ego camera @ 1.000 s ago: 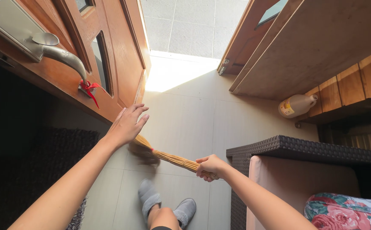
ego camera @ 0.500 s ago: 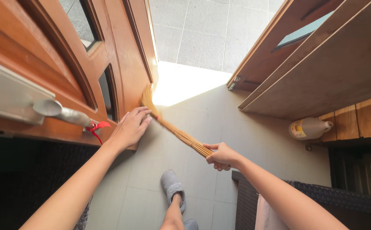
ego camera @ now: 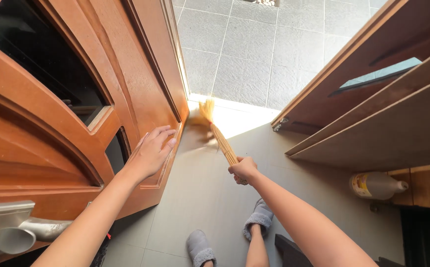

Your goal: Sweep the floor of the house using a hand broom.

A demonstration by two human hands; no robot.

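Observation:
My left hand (ego camera: 151,152) rests flat with spread fingers on the brown wooden door (ego camera: 61,104) at the left, near its free edge. A short straw hand broom (ego camera: 218,134) is gripped at its handle end by my right hand (ego camera: 244,170). Its bristle tip reaches the sunlit doorway threshold (ego camera: 244,116), close to the door's bottom corner. My two feet in grey slippers (ego camera: 260,217) stand on the grey tiled floor below the hands.
A metal lever handle (ego camera: 22,233) juts from the door at lower left. A second wooden door leaf (ego camera: 373,94) stands open at right. A pale plastic bottle (ego camera: 377,185) lies on the floor by wooden slats. Grey paving lies outside the doorway.
The broom has swung from the floor near my feet up toward the threshold. My view has moved forward to the doorway; my left hand stays on the door.

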